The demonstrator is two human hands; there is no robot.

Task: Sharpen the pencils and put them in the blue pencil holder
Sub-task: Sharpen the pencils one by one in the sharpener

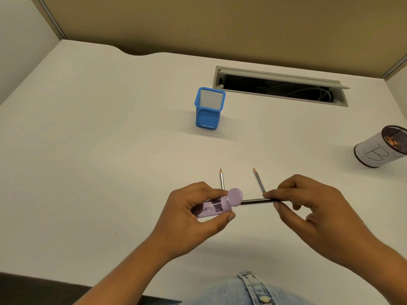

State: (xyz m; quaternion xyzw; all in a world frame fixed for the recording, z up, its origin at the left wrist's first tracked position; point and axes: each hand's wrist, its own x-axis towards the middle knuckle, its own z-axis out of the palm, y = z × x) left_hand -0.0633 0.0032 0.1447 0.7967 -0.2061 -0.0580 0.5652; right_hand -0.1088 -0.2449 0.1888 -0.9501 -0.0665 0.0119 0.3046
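A dark striped pencil point(256, 201) lay horizontal above the white worktop point(110, 150), one end pushed into the lilac plastic sharpener with a clear shavings barrel point(217, 205); dark shavings showed inside the barrel. The left hand point(193, 214) held the sharpener, fingers point(222, 217) wrapped and clamped on the barrel, round lilac cap facing right. The right hand point(308, 203) pinched the free end of the pencil, thumb and forefinger closed on the shaft, remaining fingers curled loosely below.

Two further pencils lay flat on the worktop just beyond the hands, both sharpened, points away from the person. The left one, a grey pencil with a wood-coloured tip point(221, 179), ran nearly straight and its near end was hidden behind the sharpener. The right one, a dark pencil with a sharpened tip point(259, 180), slanted, near end reaching the right fingertips; contact could not be judged.

The blue square wire-mesh pencil holder point(209, 108) stood upright well beyond the pencils, no pencil visible in it. Behind it to the right, a grey cable hatch point(279, 86) in the worktop stood open, cables visible inside. At the right edge stood a round tin wrapped in white paper with a handwritten letter point(378, 148), contents unclear. A denim garment with metal snaps point(248, 289) showed at the bottom
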